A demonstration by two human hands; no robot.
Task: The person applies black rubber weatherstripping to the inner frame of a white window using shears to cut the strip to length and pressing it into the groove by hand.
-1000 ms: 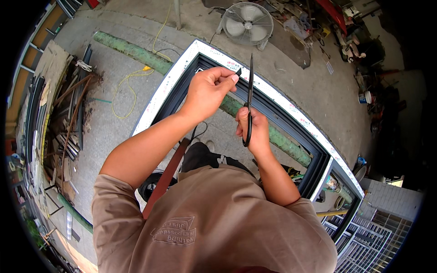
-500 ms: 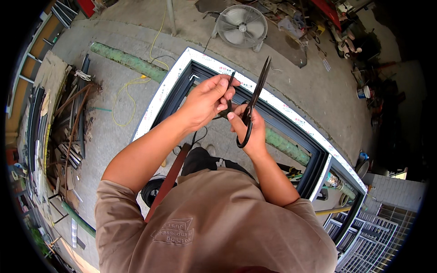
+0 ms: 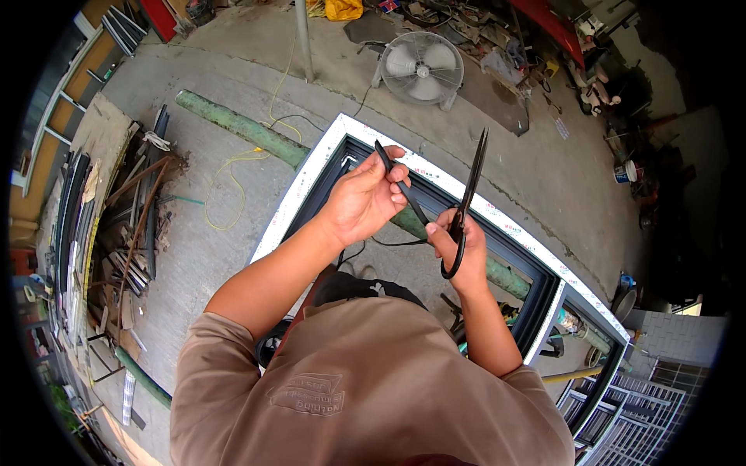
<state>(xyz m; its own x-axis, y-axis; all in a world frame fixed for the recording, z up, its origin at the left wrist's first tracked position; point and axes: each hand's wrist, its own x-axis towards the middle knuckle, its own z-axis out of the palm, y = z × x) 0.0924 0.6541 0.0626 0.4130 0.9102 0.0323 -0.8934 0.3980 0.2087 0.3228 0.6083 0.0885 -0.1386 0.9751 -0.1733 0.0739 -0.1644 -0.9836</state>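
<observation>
Between the fingers of my left hand [image 3: 364, 196] is one end of a thin black rubber strip [image 3: 415, 208], its tip standing up past the fingers. The strip slants down to my right hand [image 3: 465, 253], whose thumb and fingers also pinch it. That same hand grips a pair of black scissors [image 3: 468, 186] by the handles, blades together and pointing up and away from me. Both hands are above a dark window frame [image 3: 536, 318] whose outer faces carry white printed protective film. A loose length of the strip hangs below the hands.
Green pipes [image 3: 241, 128] lie under the frame. A round floor fan [image 3: 422, 68] stands beyond it. To the left is a pile of scrap boards and profiles [image 3: 116, 210]. A yellow cord [image 3: 225, 175] winds over the concrete, and metal grilles [image 3: 637, 404] lean at lower right.
My hands have moved apart, drawing the strip out straight between them. The scissors have shifted right and slightly nearer me. The whole view has also shifted a little.
</observation>
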